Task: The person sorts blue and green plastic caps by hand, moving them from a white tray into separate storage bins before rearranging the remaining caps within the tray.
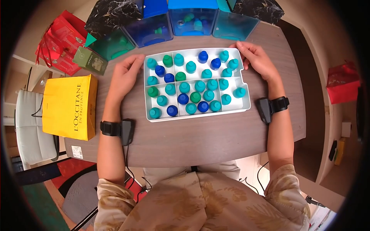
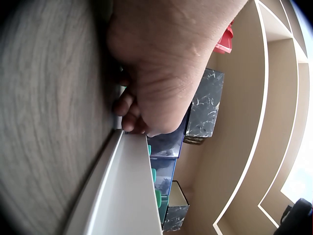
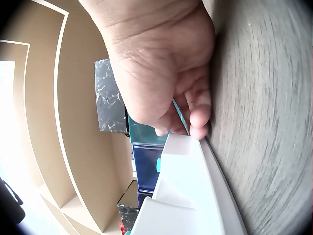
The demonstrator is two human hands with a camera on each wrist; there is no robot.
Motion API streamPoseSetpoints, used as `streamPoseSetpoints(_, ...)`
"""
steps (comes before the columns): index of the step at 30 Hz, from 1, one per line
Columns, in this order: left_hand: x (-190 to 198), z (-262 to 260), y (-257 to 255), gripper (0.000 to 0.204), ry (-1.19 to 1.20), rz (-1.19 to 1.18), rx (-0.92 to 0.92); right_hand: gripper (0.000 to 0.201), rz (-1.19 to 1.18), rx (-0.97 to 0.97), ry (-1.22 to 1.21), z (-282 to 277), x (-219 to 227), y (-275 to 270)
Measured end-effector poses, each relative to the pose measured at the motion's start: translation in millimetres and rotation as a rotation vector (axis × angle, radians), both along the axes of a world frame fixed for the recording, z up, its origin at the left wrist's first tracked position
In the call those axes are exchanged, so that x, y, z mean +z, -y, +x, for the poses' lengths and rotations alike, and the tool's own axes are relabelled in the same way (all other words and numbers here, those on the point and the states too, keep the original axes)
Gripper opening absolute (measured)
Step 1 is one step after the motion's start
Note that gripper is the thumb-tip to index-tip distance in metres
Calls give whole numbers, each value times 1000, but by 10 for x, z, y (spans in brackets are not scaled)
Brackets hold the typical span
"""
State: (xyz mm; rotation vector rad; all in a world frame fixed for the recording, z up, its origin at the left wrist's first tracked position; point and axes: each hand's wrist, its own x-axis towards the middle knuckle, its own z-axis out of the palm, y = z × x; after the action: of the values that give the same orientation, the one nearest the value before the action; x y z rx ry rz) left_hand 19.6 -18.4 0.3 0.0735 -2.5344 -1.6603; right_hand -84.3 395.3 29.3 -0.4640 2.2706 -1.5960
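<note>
A white divided tray (image 1: 200, 115) lies on the table, holding many small bottle-shaped pieces in teal, dark blue and green. One teal piece (image 1: 239, 92) stands in its right compartment, and a green piece (image 1: 153, 91) is on the left. My left hand (image 1: 127, 73) grips the tray's far left corner, its curled fingers at the wall in the left wrist view. At the far right corner my right hand (image 1: 257, 61) holds the other end, fingers bent at the white edge in the right wrist view. Part of each hand's grip is hidden behind the palm.
Behind the tray stand translucent bins, including a blue bin (image 1: 192, 23) and a teal bin (image 1: 235, 27), with a few pieces inside some. A yellow paper bag (image 1: 69, 107), a green box (image 1: 90, 61) and a red bag (image 1: 63, 42) are on the left.
</note>
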Motion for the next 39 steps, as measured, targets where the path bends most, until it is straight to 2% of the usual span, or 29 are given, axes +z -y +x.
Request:
streamPoseSetpoints(21,29,30,-42,34,37,35,42,50,51,-77,-19,-22,-64,32)
streamPoseSetpoints(39,58,19,-105,34,27,-14,57,48,28,-9,-77,-116,-165,-9)
